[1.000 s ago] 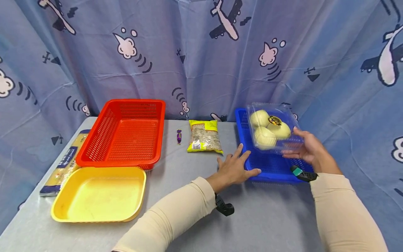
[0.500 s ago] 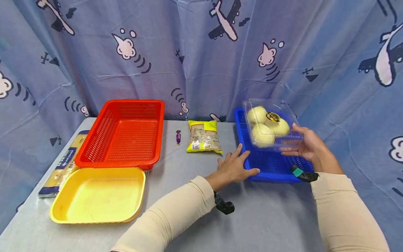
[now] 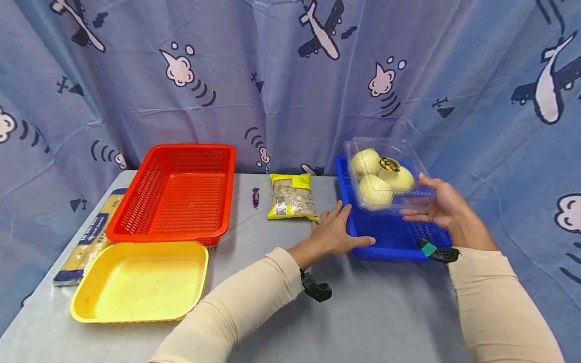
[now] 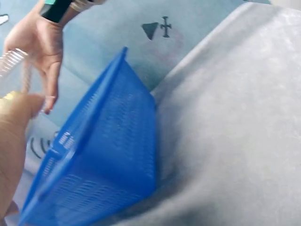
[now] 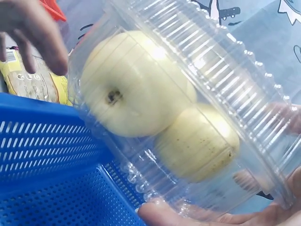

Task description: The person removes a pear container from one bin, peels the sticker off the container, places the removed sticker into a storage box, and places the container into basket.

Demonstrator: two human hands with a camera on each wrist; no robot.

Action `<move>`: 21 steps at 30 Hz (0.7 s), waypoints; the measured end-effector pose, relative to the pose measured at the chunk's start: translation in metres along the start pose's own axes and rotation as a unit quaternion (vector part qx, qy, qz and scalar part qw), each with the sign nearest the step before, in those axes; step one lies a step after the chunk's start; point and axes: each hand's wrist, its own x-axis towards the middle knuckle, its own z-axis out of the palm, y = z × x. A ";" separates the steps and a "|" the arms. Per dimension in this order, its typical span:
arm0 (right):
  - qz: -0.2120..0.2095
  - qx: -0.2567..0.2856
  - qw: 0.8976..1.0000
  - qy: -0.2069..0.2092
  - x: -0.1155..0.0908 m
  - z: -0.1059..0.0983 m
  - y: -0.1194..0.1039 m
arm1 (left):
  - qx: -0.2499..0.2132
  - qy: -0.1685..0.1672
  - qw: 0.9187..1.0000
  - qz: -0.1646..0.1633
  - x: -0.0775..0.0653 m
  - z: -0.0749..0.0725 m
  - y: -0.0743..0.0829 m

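Note:
My right hand [image 3: 442, 206] grips the right side of a clear plastic clamshell box [image 3: 410, 199], held tilted above the blue basket [image 3: 390, 229]. Inside the box are three pale yellow round fruits [image 3: 375, 191], and a round dark label [image 3: 389, 164] is on its lid. One fruit [image 5: 136, 84] shows a dark dimple in the right wrist view. With fingers spread, my left hand [image 3: 333, 234] is at the basket's left rim; whether it touches the rim I cannot tell. In the left wrist view the basket's outer side [image 4: 108, 155] stands right of my thumb.
Left of the basket lie a yellow-edged food packet [image 3: 292, 196] and a small purple-wrapped candy [image 3: 255, 197]. A red basket [image 3: 192, 201] and a yellow tray [image 3: 140, 282] stand on the left, beside a long gold-and-blue pack [image 3: 86, 247]. A patterned curtain [image 3: 272, 75] hangs behind.
My right hand has raised the clamshell box a little, up and to the left. My left hand has shifted slightly left at the basket's rim, fingers still spread.

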 end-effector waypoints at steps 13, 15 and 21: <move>0.002 -0.001 1.000 -0.011 -0.014 0.023 -0.008 | -0.325 0.048 0.944 -0.028 0.000 -0.051 0.023; 0.000 -0.002 1.000 -0.015 -0.017 0.029 -0.010 | -0.384 0.035 0.922 -0.045 -0.001 -0.058 0.026; -0.005 -0.010 1.000 -0.026 -0.023 0.047 -0.011 | -0.513 0.020 0.855 -0.068 -0.001 -0.069 0.030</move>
